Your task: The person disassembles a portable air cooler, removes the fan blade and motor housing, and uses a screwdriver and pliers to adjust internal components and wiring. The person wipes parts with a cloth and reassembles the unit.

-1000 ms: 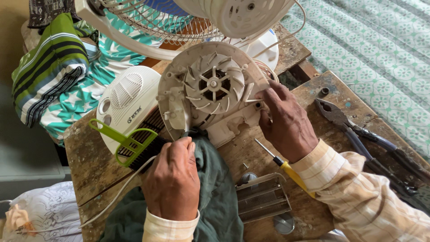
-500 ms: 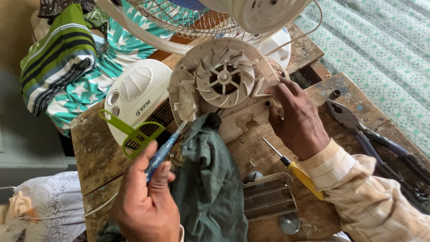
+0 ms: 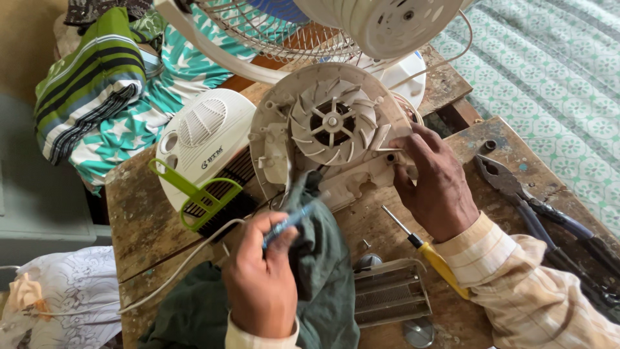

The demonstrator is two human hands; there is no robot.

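A cream plastic blower housing [image 3: 278, 139] with a round fan wheel [image 3: 331, 123] stands tilted on the wooden workbench [image 3: 139, 213]. My right hand [image 3: 436, 184] grips the housing's lower right edge. My left hand [image 3: 261, 281] holds a blue-handled screwdriver [image 3: 287, 223], its tip pointing up toward the housing's lower edge. A dark green cloth [image 3: 323, 284] lies under and beside my left hand.
A white heater cover [image 3: 203, 142] with a green handle [image 3: 187, 194] lies left of the housing. A yellow-handled screwdriver [image 3: 429, 255], a metal heating grille [image 3: 391, 294] and pliers [image 3: 536, 213] lie to the right. A fan guard [image 3: 271, 26] and folded fabrics [image 3: 97, 84] sit behind.
My left hand has lifted off the green cloth with the blue screwdriver and brought its tip up toward the housing. My right hand stays on the housing.
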